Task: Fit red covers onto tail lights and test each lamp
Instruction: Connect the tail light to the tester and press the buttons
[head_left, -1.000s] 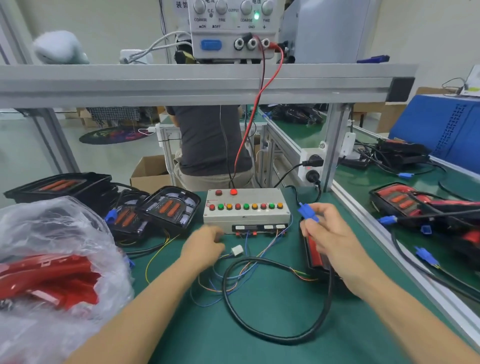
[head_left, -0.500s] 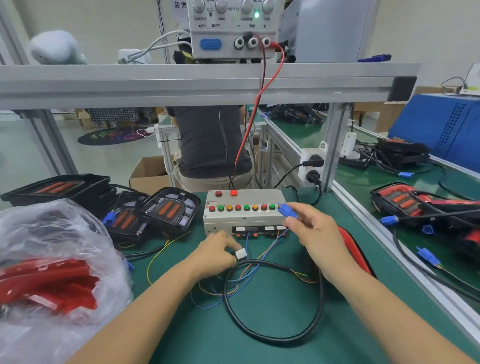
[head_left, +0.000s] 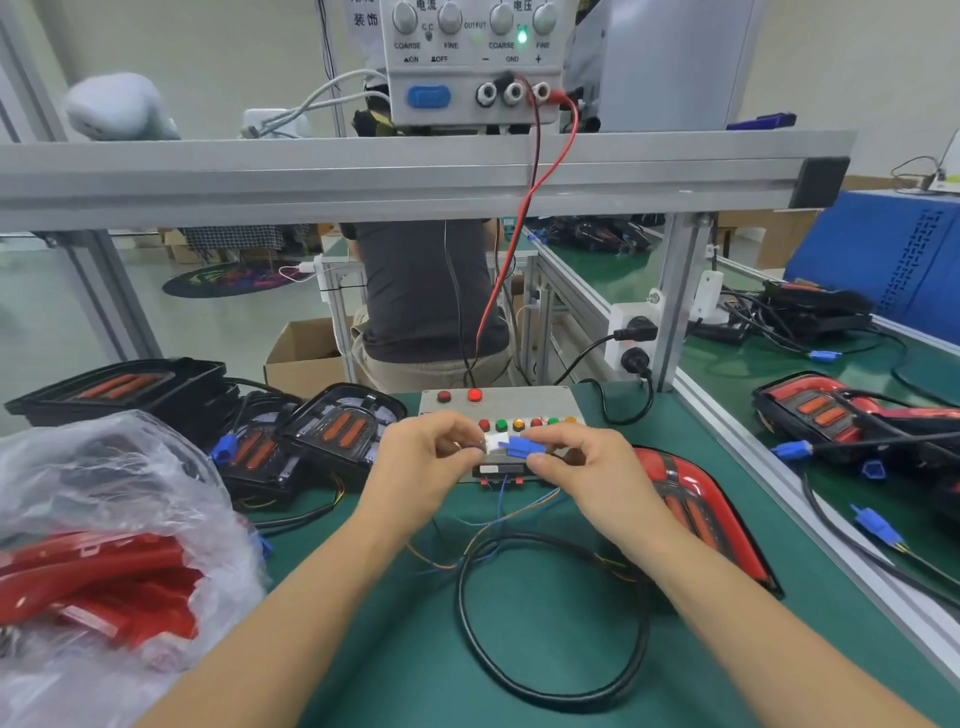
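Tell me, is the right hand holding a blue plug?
Yes, the right hand pinches a blue plug against the white plug.

A bench power supply (head_left: 470, 62) sat on the aluminium rail (head_left: 415, 176), its green indicator lit, red and black leads hanging down from its terminals. Behind the bench, a seated person (head_left: 423, 301) in a dark grey shirt faced away. A cardboard box (head_left: 304, 351) stood just beside them on the floor. A blue crate (head_left: 883, 260) stood at far right.
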